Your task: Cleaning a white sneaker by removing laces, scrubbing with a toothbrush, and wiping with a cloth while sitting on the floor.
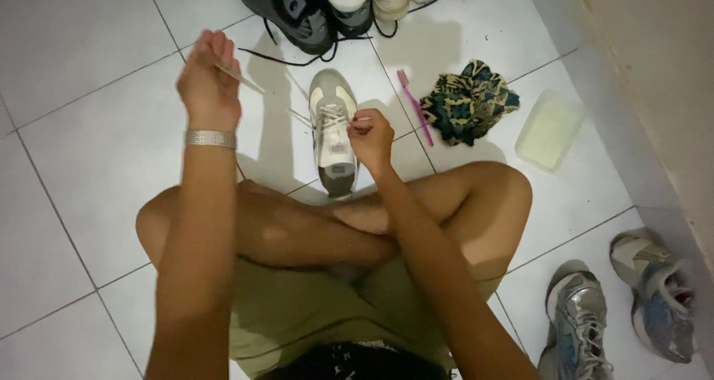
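Pulling a thin, limp white lace with the clenched left hand, the right hand pinches it at the light, soft beige shoe on the floor, mid-tiles.

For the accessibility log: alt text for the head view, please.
A seated person's left hand pulls a shoelace from a cream sneaker while the right hand pinches its lacing. A pink toothbrush, patterned cloth and other shoes lie around.
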